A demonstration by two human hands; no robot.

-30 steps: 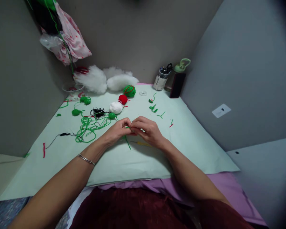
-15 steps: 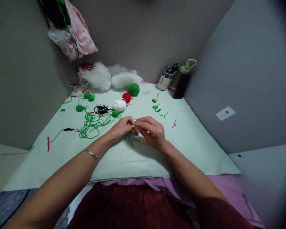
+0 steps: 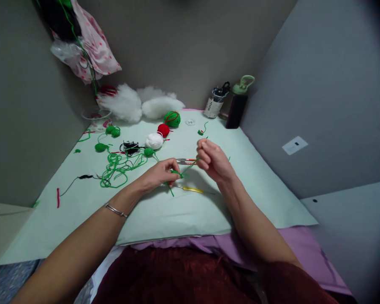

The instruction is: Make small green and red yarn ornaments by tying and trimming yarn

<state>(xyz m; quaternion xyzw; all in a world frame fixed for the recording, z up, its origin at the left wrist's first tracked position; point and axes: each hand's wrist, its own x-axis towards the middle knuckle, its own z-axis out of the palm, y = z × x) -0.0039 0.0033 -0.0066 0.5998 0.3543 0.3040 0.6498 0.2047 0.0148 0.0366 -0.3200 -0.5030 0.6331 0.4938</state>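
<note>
- Grey walls (image 3: 193, 50) box in a workspace on three sides; a white plate (image 3: 295, 145) is fixed to the right-hand one, far right of the white yarn ball (image 3: 154, 141).
- A pale green cover (image 3: 256, 202) spreads over the work surface beneath the white yarn ball, with purple cloth (image 3: 299, 240) showing under its near edge.
- A pink dotted bag (image 3: 98, 48) hangs above and left of the ball; its contents cannot be made out.
- White stuffing (image 3: 126, 105) is heaped behind the ball, along the back wall.
- Right of and nearer than the ball, a person's right hand (image 3: 214, 159) is raised, its fingers closed on a green strand (image 3: 190, 166).
- Just in front of the ball and slightly right, the left hand (image 3: 164, 172) pinches a small green piece (image 3: 176, 173), fingertips together, the strand running straight between both hands.
- A bottle (image 3: 240, 88) with a pale green lid stands back and right of the ball, a dark slab (image 3: 237, 110) upright before it.
- Beside the bottle, on the side toward the ball, a labelled cup (image 3: 213, 109) holds black-handled tools (image 3: 223, 89).
- A clear tub (image 3: 96, 119) sits back and left of the ball; red shows there, whether inside or printed is unclear.
</note>
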